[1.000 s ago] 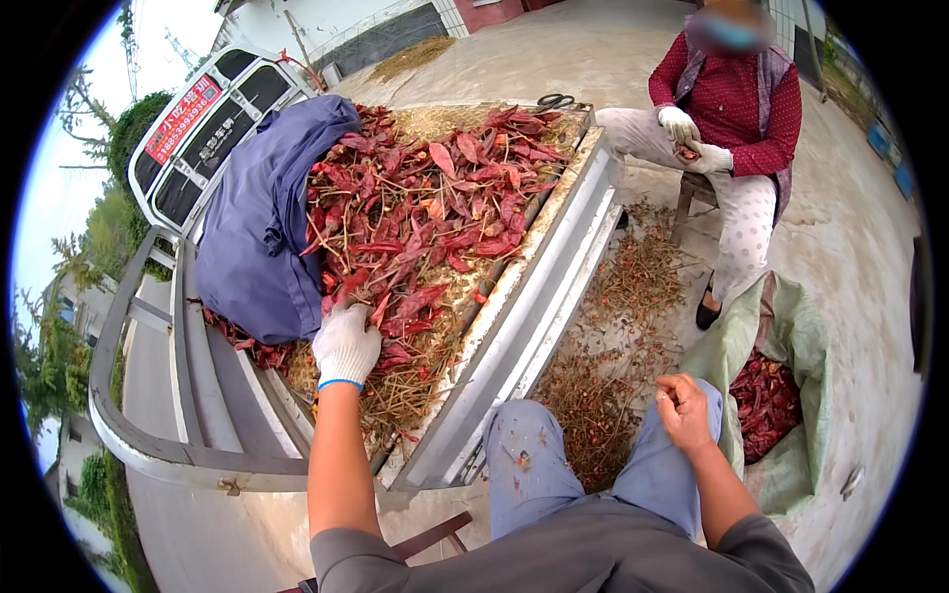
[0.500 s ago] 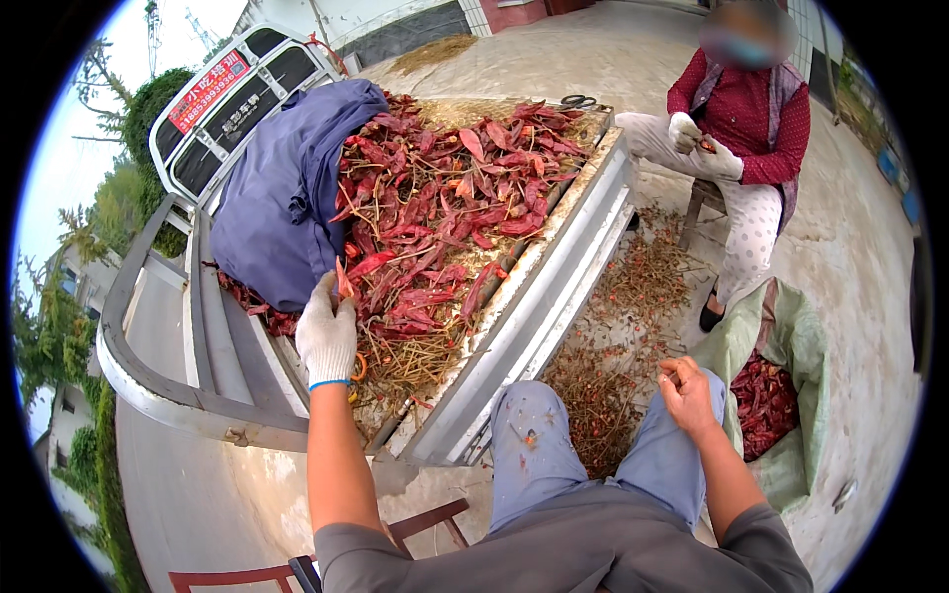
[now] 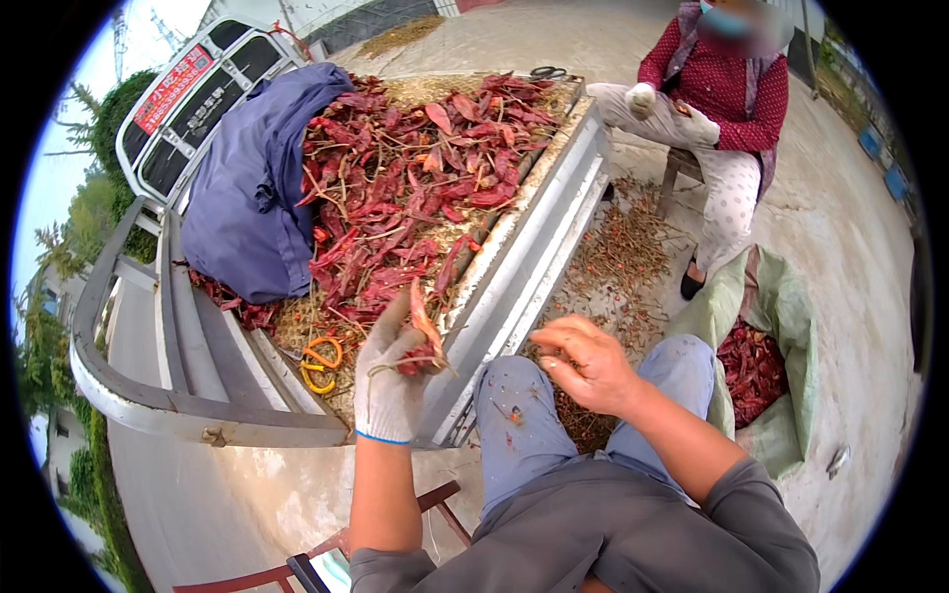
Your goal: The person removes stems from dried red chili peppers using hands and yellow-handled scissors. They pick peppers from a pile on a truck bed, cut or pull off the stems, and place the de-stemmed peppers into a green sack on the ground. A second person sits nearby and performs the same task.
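My left hand [image 3: 388,383], in a white knitted glove, is closed around dried red chili peppers [image 3: 425,314]. One points up past the fingers, and thin stems stick out by the palm. It is over the near edge of the truck bed. Bare, my right hand [image 3: 591,368] is above my lap, fingers loosely curved and apart, with nothing visible in them. A heap of dried red chilies [image 3: 415,178] with stems covers the bed. Orange-handled scissors [image 3: 319,368] lie just left of my gloved hand, their blades mostly hidden.
A blue cloth [image 3: 247,198] covers the heap's left part. The truck's metal side rail [image 3: 539,227] runs before me. At right stands a pale green sack [image 3: 796,346] of chilies. A seated person [image 3: 727,128] in gloves handles a chili. Dark-handled scissors [image 3: 547,72] lie at the far corner.
My left hand has drawn back from the heap toward me and right, now gripping chilies. My right hand has moved left from my knee toward it, its fingers opening. The orange scissors are more exposed.
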`<state>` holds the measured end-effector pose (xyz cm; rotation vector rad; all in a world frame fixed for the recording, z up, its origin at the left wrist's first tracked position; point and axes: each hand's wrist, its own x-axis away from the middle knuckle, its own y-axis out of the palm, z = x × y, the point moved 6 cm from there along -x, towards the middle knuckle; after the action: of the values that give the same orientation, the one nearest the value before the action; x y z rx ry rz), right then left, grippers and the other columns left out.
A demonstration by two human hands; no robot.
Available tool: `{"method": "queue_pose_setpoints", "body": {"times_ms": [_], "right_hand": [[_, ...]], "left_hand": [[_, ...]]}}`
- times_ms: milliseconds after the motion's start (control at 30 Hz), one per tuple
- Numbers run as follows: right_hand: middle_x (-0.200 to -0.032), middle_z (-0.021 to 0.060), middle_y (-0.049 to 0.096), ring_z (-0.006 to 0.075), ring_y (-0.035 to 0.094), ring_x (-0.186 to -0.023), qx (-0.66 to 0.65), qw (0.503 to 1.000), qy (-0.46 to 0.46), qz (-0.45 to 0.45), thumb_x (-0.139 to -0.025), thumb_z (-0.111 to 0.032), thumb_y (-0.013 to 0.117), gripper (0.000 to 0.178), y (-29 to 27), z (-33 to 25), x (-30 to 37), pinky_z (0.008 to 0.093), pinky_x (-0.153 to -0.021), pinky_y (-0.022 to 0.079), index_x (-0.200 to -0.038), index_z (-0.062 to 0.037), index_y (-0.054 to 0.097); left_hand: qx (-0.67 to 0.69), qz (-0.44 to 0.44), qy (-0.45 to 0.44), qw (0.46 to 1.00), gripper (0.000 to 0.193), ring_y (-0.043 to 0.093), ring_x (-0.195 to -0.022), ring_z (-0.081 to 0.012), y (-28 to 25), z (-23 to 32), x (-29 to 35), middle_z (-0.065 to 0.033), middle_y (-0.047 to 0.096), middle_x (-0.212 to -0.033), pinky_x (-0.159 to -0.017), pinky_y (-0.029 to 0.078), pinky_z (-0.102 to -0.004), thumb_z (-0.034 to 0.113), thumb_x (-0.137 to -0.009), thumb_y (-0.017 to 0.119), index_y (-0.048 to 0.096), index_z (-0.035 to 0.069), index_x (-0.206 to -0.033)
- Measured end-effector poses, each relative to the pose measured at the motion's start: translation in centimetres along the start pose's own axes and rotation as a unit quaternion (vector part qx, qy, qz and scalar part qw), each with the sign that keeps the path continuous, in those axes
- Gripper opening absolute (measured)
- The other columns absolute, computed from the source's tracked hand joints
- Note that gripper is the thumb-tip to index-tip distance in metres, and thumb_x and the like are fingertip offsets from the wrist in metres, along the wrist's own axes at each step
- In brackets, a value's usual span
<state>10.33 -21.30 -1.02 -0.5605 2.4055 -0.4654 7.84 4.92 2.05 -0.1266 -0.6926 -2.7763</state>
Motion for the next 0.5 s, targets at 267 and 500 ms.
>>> {"method": "queue_pose_setpoints", "body": {"times_ms": [267,500], "right_hand": [[-0.135,0.0095,0.065,0.0324,0.063,-0.127,0.001,0.99,-0.131,-0.06,-0.079,-0.015,0.089,0.057,2.6,-1.3,-0.3,0.0442,-0.109,0.052,-0.133,-0.0129,0.069],[-0.125,0.0125,0.069,0.0291,0.068,-0.115,-0.118,0.993,0.014,-0.023,-0.087,-0.011,0.086,0.042,2.8,1.5,2.2,0.0394,-0.099,0.055,-0.126,-0.0058,0.073]], "left_hand": [[0.105,-0.05,-0.194,0.974,0.046,0.071,-0.104,-0.0233,2.0,-13.0,2.6,-0.0134,0.066,-0.126,-0.079,0.062,-0.0336,0.028,-0.111,0.054,0.052,0.0,-0.147],[-0.107,-0.015,-0.07,0.992,0.042,0.07,-0.084,-0.0201,4.6,-11.9,4.8,-0.0139,0.073,-0.108,-0.071,0.056,-0.0316,0.007,-0.099,0.061,0.059,-0.005,-0.138]]}}
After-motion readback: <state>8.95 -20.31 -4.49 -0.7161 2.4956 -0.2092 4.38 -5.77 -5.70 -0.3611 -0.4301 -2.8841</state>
